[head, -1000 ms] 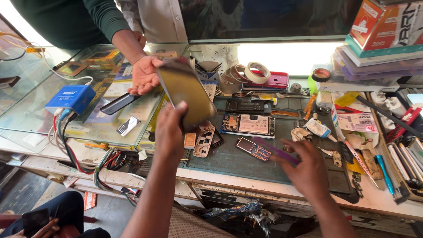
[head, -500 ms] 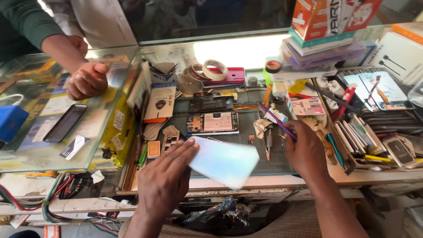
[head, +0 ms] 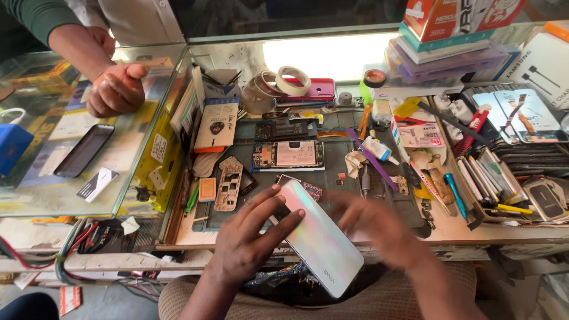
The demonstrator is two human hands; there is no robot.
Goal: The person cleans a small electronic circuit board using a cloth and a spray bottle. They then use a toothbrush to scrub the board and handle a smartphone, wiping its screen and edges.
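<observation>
Since half a second ago the view has dropped closer to the worktop, and the pale phone back cover (head: 320,243) has swung from lying nearly level across the bench edge to a steep slant, its long axis now running from upper left, near the green work mat (head: 332,178), down to lower right over the person's lap. At the far left, the glass counter (head: 65,195) keeps its place, with another person's fist (head: 115,89) resting on it beside a dark phone (head: 83,151). On the mat the opened phone body (head: 287,155) lies flat with its long side left to right, well apart from the cover and straight beyond its upper end; a purple pry tool (head: 372,159) lies slanted just to its right. The left hand (head: 249,243) holds the cover from its left long edge, thumb (head: 261,201) over the upper corner and fingers (head: 284,222) spread across the shiny face, a wide flat clasp and not a pinch. The right hand (head: 379,228) has left the tool side of the mat and come in beside the cover's right edge; it is blurred with motion, so I cannot tell whether it touches the cover or how its fingers are set. Of the two, the left hand alone plainly bears the cover, while the right lies nearer the tools and the opened phone body.
</observation>
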